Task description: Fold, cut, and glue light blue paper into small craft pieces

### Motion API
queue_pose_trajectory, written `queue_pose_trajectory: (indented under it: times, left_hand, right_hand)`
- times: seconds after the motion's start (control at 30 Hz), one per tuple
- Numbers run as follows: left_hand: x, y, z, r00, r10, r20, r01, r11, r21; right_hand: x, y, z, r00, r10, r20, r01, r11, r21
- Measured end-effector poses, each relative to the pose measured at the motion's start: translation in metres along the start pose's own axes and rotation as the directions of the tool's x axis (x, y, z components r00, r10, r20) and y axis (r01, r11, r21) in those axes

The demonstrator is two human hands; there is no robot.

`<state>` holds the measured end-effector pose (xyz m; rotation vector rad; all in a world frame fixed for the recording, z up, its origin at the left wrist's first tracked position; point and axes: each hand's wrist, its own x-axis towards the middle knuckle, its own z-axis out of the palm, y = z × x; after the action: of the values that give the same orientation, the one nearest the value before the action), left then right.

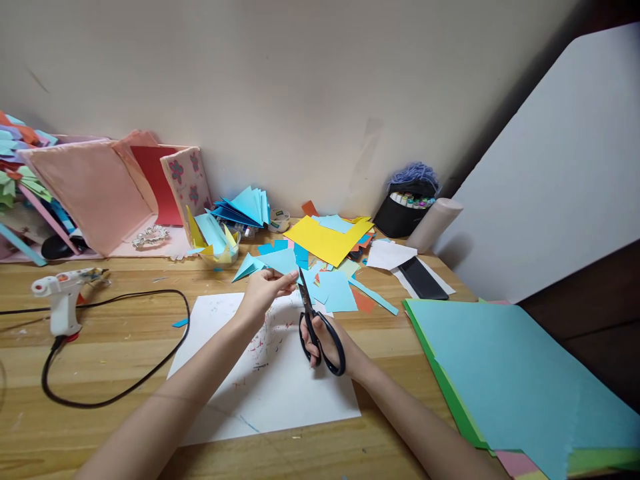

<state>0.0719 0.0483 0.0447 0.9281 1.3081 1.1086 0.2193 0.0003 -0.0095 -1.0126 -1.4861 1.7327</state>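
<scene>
My left hand [265, 291] is closed in a pinch on a piece of light blue paper [279, 261], held above the far edge of a white sheet [220, 400]. Black-handled scissors [337, 350] are in my right hand [327, 340], with fingers through the loops. Their blades point up and away, with the tips close to my left fingertips and the paper. Whether the blades touch the paper I cannot tell. Marks of several colours dot the white sheet below my hands. Just beyond lie light blue paper scraps [343, 293].
A white glue gun [65, 300] with a looping black cord stands left. Yellow paper [320, 240] tops scraps at the back. A black phone [423, 278], a black marker holder [397, 215] and stacked coloured sheets [525, 373] are right. A pink organiser [90, 193] stands back left.
</scene>
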Motion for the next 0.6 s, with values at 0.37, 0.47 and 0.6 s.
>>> queue_pose_trajectory:
  times: [0.37,0.47,0.6]
  left_hand:
    - [-0.0023,-0.0019,0.0013,0.995,-0.089,0.05,0.092,0.993,-0.069]
    - [-0.0034,-0.0024,0.0032,0.993,-0.096,0.071,0.101,0.992,-0.071]
    - [-0.0036,-0.0021,0.0025,0.993,-0.096,0.065,0.1,0.993,-0.063]
  right_hand:
    - [-0.0004,0.0037,0.0034,0.997,-0.041,-0.068,0.036,0.997,-0.073]
    - [0.0003,0.006,0.0016,0.997,-0.042,-0.071,0.034,0.993,-0.109]
    - [0.0017,0.0054,0.0027,0.994,0.003,-0.109,-0.008,0.999,-0.046]
